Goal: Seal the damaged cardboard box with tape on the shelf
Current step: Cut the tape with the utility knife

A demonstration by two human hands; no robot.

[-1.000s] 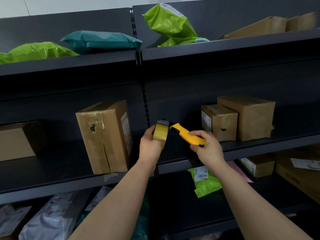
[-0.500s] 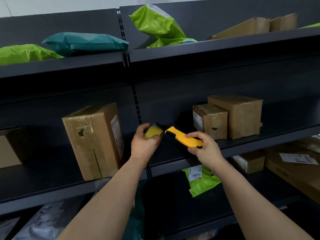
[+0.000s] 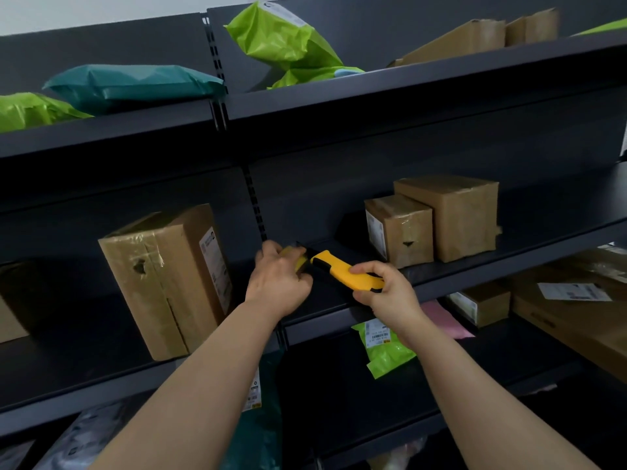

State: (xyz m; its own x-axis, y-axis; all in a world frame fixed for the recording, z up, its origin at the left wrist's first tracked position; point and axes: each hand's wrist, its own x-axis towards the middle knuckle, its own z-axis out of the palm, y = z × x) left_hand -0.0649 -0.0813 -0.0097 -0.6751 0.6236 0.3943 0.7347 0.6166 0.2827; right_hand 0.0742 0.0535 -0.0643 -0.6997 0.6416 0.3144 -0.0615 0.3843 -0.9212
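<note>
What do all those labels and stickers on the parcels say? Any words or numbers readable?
Nothing can be read; every label is too blurred or small.
Tall cardboard box: white side label, unreadable.
Small box: white label, unreadable.
Green mailer: barcode label, digits unreadable.
Flat box at right: white slip, unreadable.
Yellow tape dispenser: no print visible.

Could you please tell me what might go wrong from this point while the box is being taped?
1. The yellow cutter, gripped by the right hand, has its front end against the left hand that holds the tape roll; a slip could nick those fingers.
2. The tall box stands on end near the shelf edge, with a hole and a split seam; pressing tape on may tip it.
</note>
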